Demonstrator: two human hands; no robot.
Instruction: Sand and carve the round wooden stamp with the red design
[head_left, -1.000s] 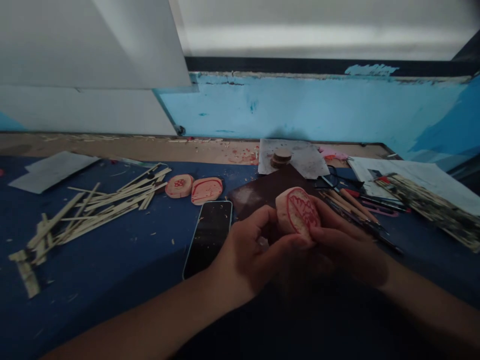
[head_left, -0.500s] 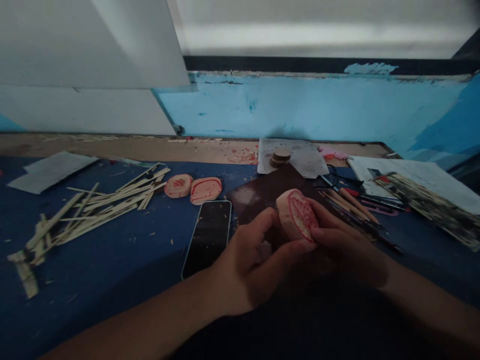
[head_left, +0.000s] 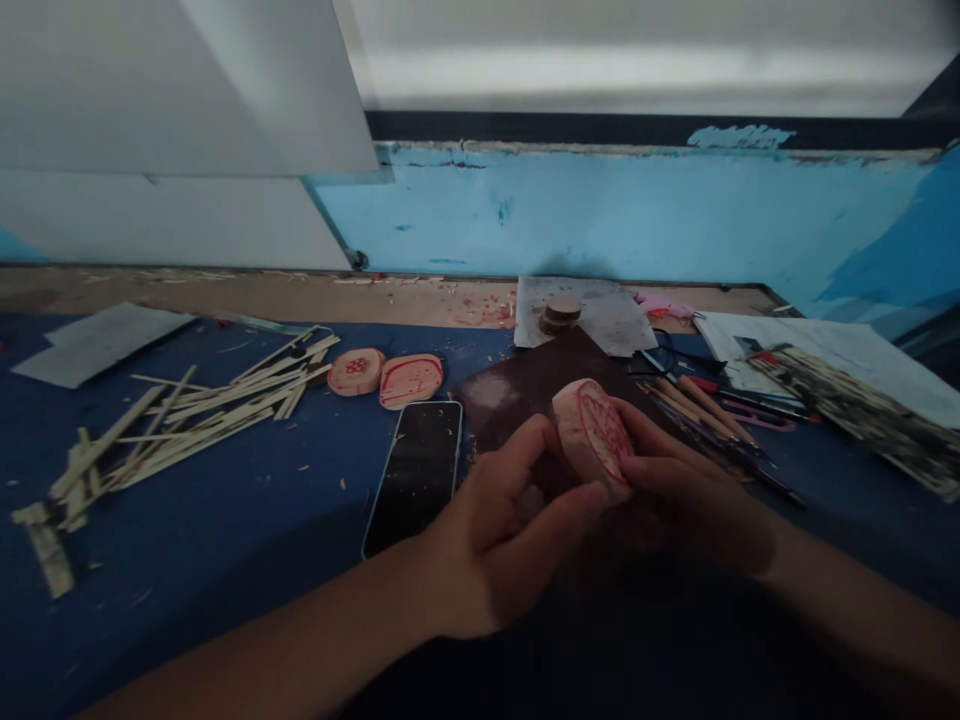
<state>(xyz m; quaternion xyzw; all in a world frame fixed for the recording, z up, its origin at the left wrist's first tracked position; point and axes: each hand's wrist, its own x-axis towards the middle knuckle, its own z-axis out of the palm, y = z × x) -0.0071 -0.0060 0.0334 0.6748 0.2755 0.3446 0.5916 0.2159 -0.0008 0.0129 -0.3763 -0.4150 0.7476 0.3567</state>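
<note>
A pale, thick carved block (head_left: 592,435) with red lines on its face is tilted up between my hands. My left hand (head_left: 514,525) grips its lower left edge, thumb along the bottom and index finger behind. On the right edge, the fingers and thumb of my right hand (head_left: 675,480) pinch it. The rest of the fingers on both hands are partly hidden in shadow. Beneath lies a dark brown sheet (head_left: 517,385). Two similar red-marked pieces, a round one (head_left: 356,371) and a squarish one (head_left: 411,381), rest on the blue mat (head_left: 247,540).
A phone (head_left: 416,470) dusted with shavings lies left of my hands. Thin wooden strips (head_left: 217,420) are heaped farther left. Pencils and tools (head_left: 712,415) lie at right, near a dark streaked bundle (head_left: 862,415). Small brown discs (head_left: 561,312) sit on paper (head_left: 611,325) behind.
My left thumb has drawn back slightly to the left along the block's lower edge. The block and my right hand have hardly moved.
</note>
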